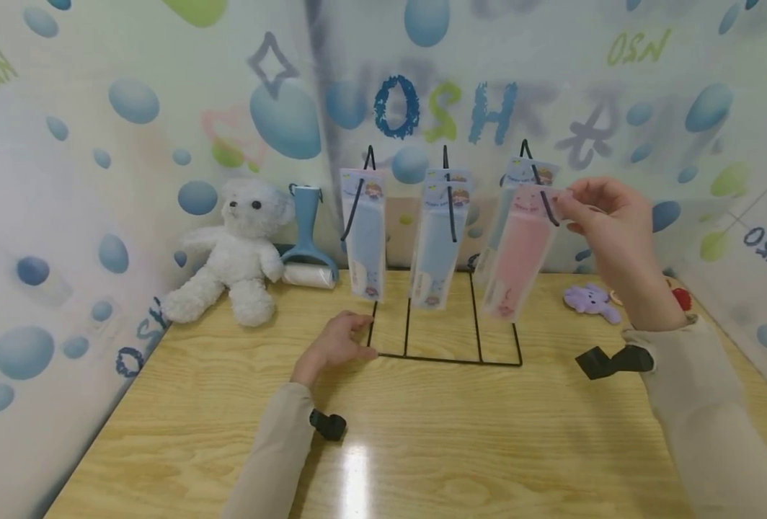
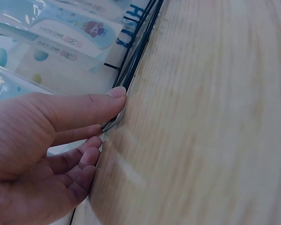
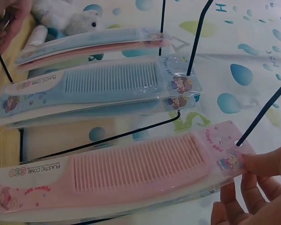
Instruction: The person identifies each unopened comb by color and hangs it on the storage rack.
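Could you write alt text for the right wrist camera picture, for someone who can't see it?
A right hand pinches the top of a packaged pink comb at a black wire hook. Behind it, blue combs hang on other hooks.

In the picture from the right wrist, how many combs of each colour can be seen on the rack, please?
Blue combs: 3
Pink combs: 2
Total: 5
Whether another one hides behind the front pink one cannot be told from this view.
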Available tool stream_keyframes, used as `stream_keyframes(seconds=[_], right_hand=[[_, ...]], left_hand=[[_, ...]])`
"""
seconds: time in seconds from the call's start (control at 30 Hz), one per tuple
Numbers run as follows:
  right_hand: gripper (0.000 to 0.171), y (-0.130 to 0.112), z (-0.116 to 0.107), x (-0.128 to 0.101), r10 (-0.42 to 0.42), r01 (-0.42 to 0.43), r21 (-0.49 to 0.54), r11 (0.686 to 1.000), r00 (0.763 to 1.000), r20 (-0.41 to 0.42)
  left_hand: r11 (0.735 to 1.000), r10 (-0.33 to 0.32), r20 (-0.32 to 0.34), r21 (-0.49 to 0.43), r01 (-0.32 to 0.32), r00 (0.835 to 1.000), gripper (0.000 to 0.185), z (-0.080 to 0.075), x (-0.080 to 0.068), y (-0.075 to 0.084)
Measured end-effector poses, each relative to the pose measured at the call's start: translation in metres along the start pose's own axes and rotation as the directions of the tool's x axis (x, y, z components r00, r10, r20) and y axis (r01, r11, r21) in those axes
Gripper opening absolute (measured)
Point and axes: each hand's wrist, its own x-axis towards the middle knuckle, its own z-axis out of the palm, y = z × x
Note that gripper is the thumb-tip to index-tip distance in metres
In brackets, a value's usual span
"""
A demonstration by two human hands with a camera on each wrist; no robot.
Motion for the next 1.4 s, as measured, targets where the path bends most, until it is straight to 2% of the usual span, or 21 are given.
stream_keyframes(seconds=[0.13,0.43,0.6,0.83,0.97,1.07,1.2,1.3,1.4], right_hand=[[0.001,0.002,0.001,0.006,0.009,-0.009,0.022,1.0,1.0,-0.007],[0.002,0.005,0.002,0.018,0.009,-0.017,-0.123,0.992,0.998,-0.069],[0.015,0.006,0.002,0.023,0.0,-0.015,-0.192,0.981,0.997,-0.076],[0.014,0.009,-0.003,0.02,-0.033,0.018,-0.219,0.976,0.997,-0.066],[0.02,0.02,-0.006,0.009,-0.059,0.043,-0.241,0.97,0.996,-0.061],[0.021,0.034,-0.003,-0.006,-0.065,0.048,-0.204,0.978,0.995,-0.077],[0.014,0.056,0.014,-0.034,-0.078,0.056,-0.144,0.988,0.986,-0.148],[0.017,0.072,0.028,-0.058,-0.078,0.05,-0.148,0.988,0.979,-0.187],[0.022,0.085,0.039,-0.078,-0.088,0.053,-0.198,0.979,0.981,-0.173]], left_hand=[[1.0,0.004,0.001,-0.001,-0.004,1.0,0.066,0.001,0.001,-0.001],[1.0,0.009,0.005,0.003,-0.009,1.0,0.066,0.002,0.003,-0.001],[1.0,0.013,0.002,0.017,-0.013,1.0,0.066,0.002,0.004,0.0],[0.999,0.024,0.001,0.021,-0.024,1.0,0.066,0.002,0.003,0.0],[1.0,0.021,0.004,0.008,-0.021,1.0,0.066,0.0,0.001,0.001],[1.0,0.02,0.002,0.005,-0.02,1.0,0.066,-0.002,0.0,0.001],[1.0,0.012,0.0,-0.005,-0.012,1.0,0.066,-0.002,-0.001,-0.001],[1.0,0.012,-0.003,-0.005,-0.012,1.0,0.066,-0.002,-0.002,-0.001],[1.0,0.017,-0.002,-0.002,-0.017,1.0,0.066,-0.001,-0.001,-0.001]])
